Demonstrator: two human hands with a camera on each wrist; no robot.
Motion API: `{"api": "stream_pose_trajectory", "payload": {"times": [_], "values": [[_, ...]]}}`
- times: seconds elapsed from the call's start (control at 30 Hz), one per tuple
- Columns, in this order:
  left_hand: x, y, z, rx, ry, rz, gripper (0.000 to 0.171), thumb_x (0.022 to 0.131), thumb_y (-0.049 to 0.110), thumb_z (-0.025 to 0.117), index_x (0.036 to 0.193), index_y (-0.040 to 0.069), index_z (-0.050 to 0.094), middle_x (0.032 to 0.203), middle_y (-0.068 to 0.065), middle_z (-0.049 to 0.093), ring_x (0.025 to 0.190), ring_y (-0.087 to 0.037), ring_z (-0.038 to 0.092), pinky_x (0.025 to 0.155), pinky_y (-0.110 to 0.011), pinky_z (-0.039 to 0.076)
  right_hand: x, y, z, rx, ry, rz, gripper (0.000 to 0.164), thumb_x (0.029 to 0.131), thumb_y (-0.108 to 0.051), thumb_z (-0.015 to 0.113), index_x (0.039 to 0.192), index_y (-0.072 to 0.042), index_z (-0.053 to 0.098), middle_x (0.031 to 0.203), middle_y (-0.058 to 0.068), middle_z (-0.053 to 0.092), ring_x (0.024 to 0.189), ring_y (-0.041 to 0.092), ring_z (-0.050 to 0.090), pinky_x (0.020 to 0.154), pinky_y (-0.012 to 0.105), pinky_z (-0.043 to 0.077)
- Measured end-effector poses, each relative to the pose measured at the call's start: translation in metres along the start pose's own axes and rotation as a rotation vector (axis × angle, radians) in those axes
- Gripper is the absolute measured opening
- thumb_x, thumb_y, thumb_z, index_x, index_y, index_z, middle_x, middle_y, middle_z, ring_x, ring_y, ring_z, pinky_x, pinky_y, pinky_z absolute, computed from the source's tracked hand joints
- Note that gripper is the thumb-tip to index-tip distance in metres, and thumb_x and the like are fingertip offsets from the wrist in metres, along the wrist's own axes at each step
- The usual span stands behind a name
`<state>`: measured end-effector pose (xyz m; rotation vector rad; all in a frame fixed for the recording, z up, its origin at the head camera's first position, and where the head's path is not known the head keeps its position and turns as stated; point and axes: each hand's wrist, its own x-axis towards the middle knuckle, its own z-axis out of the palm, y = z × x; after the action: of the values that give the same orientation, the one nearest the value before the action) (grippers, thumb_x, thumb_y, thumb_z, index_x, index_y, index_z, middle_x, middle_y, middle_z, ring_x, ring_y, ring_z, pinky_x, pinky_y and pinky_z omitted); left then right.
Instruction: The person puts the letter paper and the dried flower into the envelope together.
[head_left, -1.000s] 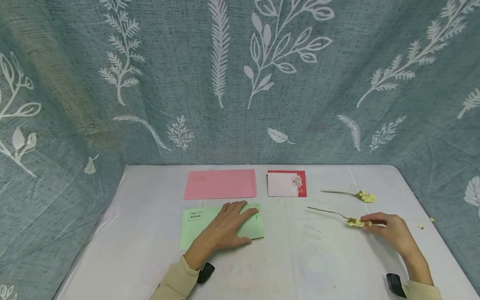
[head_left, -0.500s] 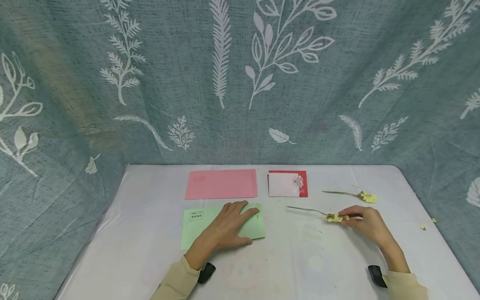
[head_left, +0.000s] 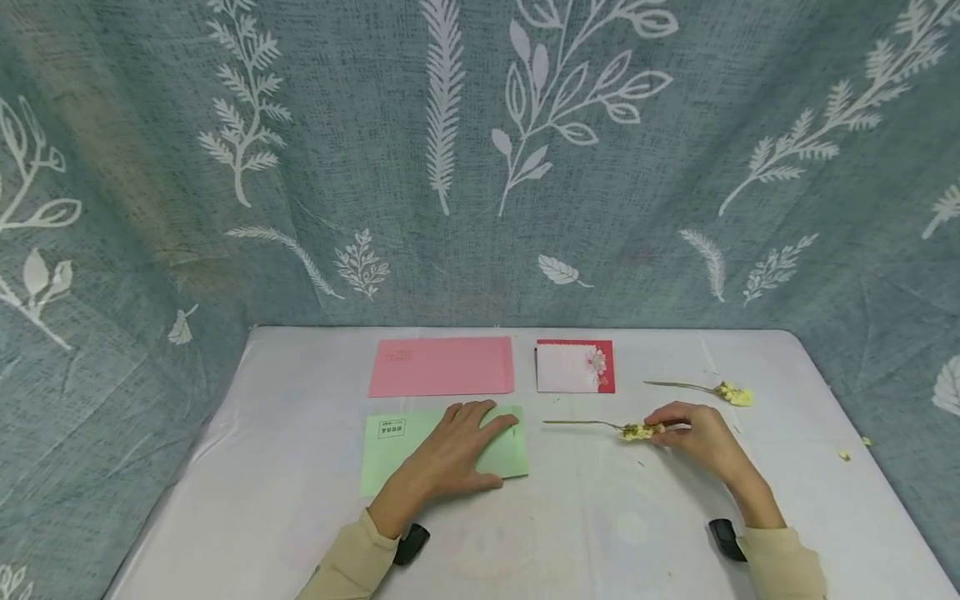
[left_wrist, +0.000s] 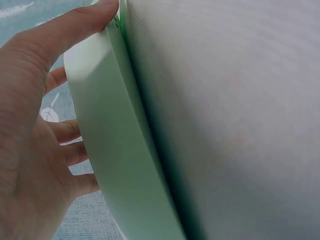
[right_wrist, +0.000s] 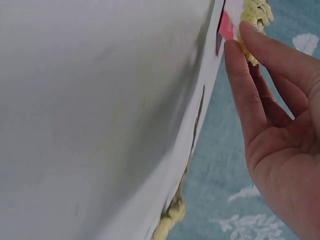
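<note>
My left hand (head_left: pixel 453 450) spans the green envelope (head_left: pixel 386 467), with the thumb at its near edge and fingertips at the far edge. In the left wrist view, the green envelope (left_wrist: pixel 110 120) bows upward between thumb and fingers. My right hand (head_left: pixel 701 437) pinches a yellow flower (head_left: pixel 636 432) by its blossom, between thumb and fingertips. Its thin stem points left, the tip close to the envelope's right end. The right wrist view shows the blossom (right_wrist: pixel 255 25) at the fingertips. A second yellow flower (head_left: pixel 731 393) lies behind the right hand, stem to the left.
A pink envelope (head_left: pixel 442 367) lies behind the green one. To its right is a red and white card (head_left: pixel 573 367) with a flower print. Small yellow petals (head_left: pixel 845 456) lie at the right of the white table (head_left: pixel 300 433). A patterned curtain (head_left: pixel 465 275) hangs behind.
My right hand has carried the flower left, bringing its stem tip from right of the card to near the green envelope. The left hand has stayed in place on the envelope.
</note>
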<state>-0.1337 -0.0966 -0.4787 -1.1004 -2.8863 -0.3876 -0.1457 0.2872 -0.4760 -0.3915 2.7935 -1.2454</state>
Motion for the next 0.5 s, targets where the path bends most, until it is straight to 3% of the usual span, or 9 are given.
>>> {"api": "stream_pose_trajectory", "payload": {"times": [0.5], "values": [[0.0, 0.001, 0.0, 0.005, -0.006, -0.001, 0.08, 0.073, 0.049, 0.082, 0.141, 0.025, 0.047, 0.14, -0.013, 0.047, 0.129, -0.027, 0.045, 0.106, -0.048, 0.035, 0.015, -0.01, 0.02, 0.057, -0.033, -0.06, 0.021, 0.079, 0.006, 0.076, 0.098, -0.001, 0.075, 0.1, 0.011, 0.071, 0.092, 0.026, 0.067, 0.073, 0.024, 0.057]]}}
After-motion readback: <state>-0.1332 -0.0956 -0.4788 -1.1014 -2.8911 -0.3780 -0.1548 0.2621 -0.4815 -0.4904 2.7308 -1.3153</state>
